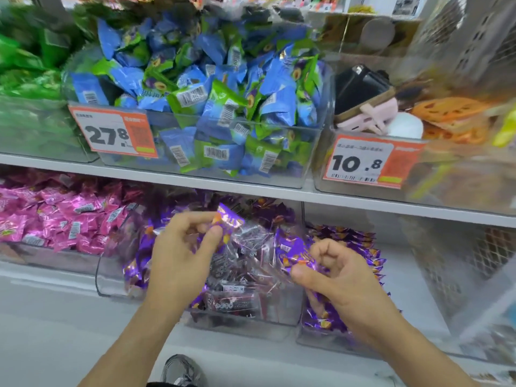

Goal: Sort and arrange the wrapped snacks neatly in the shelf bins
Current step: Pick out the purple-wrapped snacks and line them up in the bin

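Shelving in white, two levels of clear plastic bins, fills the view. Upper middle bin, the largest, is heaped with blue-and-green wrapped snacks and has an orange price tag reading 27.8 on its front. Left of it, green packets, blurred. Upper right bin carries a tag reading 10.8 and holds a black-and-pink item, possibly a small device, too blurred to tell. Lower left, pink wrapped snacks. Lower middle bin holds dark clear-wrapped packets mixed with purple wrappers; just beside it on the right, a bin of purple snacks. Left hand is over the lower middle bin, thumb and fingers curled, pinching one purple wrapped snack raised above the pile. Right hand is at the seam between the two lower bins, thumb and curled fingers pinching another purple wrapper. Grey shoe at bottom edge.
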